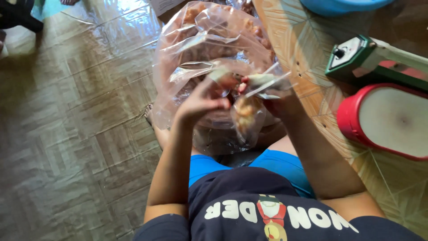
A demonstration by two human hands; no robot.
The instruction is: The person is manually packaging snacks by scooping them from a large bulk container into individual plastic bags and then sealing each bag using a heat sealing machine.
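Holding the small clear bag of fried snacks just before the big snack sack, your left hand pinches its mouth and your right hand grips its edge, so you seem mid-filling, needing a steady mouth.

Looks like somebody's home, with a small snack-packing setup right on the floor. The person sits on parquet-pattern vinyl flooring, shiny and a bit wrinkled, not a workbench or shop counter. Just right of that flooring sits a low wooden table with a starburst inlay, and on it there's a green impulse bag sealer, a red-rimmed round lid and a blue plastic basin at the far edge. A big clear plastic bag of fried snacks stands on the floor beside the table.
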